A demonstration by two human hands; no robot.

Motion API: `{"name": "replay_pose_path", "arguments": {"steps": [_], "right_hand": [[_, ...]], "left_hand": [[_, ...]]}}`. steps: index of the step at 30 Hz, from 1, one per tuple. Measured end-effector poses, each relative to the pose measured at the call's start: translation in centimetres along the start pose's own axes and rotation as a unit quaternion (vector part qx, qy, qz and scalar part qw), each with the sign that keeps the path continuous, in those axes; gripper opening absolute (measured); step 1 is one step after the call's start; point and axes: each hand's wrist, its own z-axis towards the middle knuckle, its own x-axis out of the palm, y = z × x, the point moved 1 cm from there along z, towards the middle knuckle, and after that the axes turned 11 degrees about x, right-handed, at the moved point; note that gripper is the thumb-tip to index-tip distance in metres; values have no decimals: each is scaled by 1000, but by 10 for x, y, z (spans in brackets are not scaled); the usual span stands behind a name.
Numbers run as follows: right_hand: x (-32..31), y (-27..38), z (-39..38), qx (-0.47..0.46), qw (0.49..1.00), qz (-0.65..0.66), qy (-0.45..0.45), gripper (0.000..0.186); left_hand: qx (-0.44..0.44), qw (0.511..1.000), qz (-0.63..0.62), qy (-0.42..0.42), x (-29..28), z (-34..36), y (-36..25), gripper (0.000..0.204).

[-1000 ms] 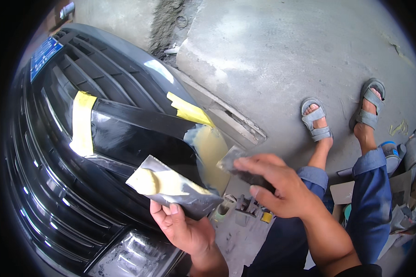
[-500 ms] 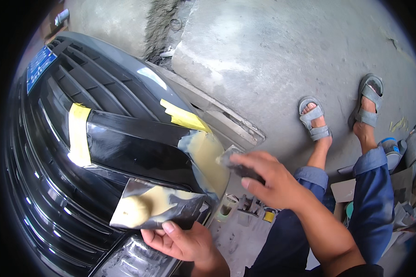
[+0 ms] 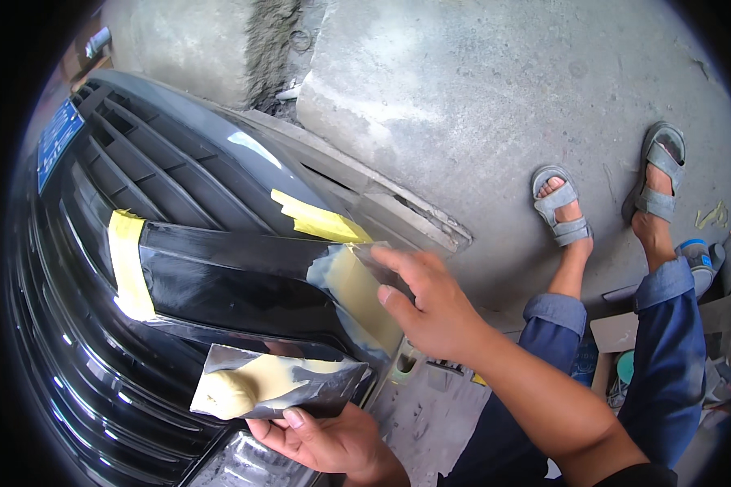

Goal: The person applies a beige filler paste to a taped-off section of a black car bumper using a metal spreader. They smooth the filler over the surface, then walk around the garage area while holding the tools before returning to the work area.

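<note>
Concrete floor from 12 to 2 o'clock, dark car front at 9; its blue plate at 10 has pale characters.
Rectangular palette at 7 o'clock, long axis roughly 9-to-3, cream putty lump at its 9 o'clock end; left hand grips its lower edge, fingers pinched on it. Right hand near centre, fingers narrow on a thin spreader, mostly hidden, at the cream patch on the bumper corner, palette's 1 o'clock. Yellow tape at 9.
</note>
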Motion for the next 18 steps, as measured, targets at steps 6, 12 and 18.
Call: {"name": "replay_pose_path", "arguments": {"steps": [6, 12, 18], "right_hand": [[13, -5, -13, -23, 999, 16, -26, 43], [7, -13, -9, 2, 999, 40, -27, 42], [13, -22, -16, -11, 998, 53, -22, 41]], "left_hand": [[-2, 1000, 0, 2, 4, 3, 0, 49], [-6, 1000, 9, -21, 2, 3, 0, 57], [8, 1000, -3, 4, 3, 2, 0, 49]]}}
